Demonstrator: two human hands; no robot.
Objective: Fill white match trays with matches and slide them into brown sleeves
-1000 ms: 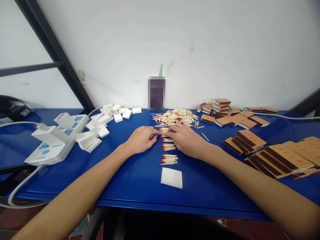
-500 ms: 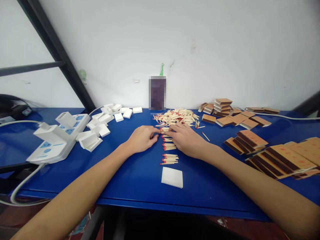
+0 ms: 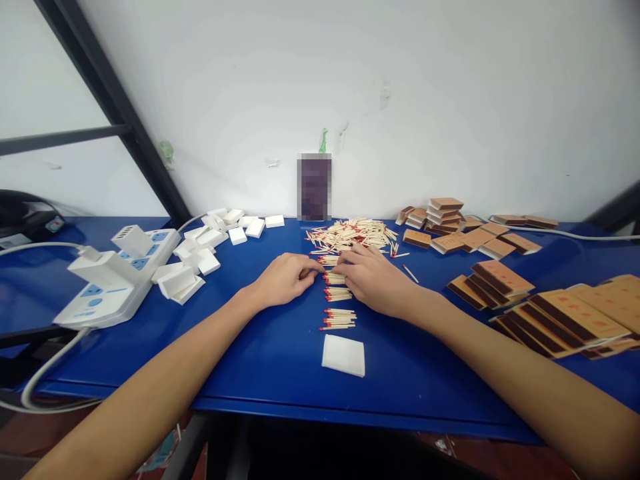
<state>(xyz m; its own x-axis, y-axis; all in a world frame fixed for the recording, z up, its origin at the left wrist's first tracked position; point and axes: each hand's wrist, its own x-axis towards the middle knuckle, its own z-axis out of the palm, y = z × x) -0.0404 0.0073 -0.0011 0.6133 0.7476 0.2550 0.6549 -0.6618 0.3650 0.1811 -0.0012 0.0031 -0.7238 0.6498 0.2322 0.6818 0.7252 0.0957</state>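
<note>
A column of small match groups [image 3: 340, 319], red heads to the left, runs down the middle of the blue table. My left hand [image 3: 286, 279] rests at the left of this column, index fingertip by the match heads, thumb a little apart. My right hand [image 3: 373, 280] lies over the right ends of the upper groups. Its fingers reach left and touch the sticks; its thumb is hidden. Behind the hands spreads a loose pile of matches [image 3: 357, 233]. Nearer me lies a white matchbox tray [image 3: 343, 355], flat on the table.
White matchbox trays [image 3: 207, 260] are heaped at the left, beside a power strip [image 3: 95, 303] with plugs and cables. Brown matchbox sleeves [image 3: 503, 277] lie stacked at the right, some near my right forearm. A pixelated dark upright object [image 3: 315, 187] leans against the wall.
Both hands have shifted very slightly toward me along the column, index fingertips now a little lower beside the upper groups. The piles and boxes have not moved.
</note>
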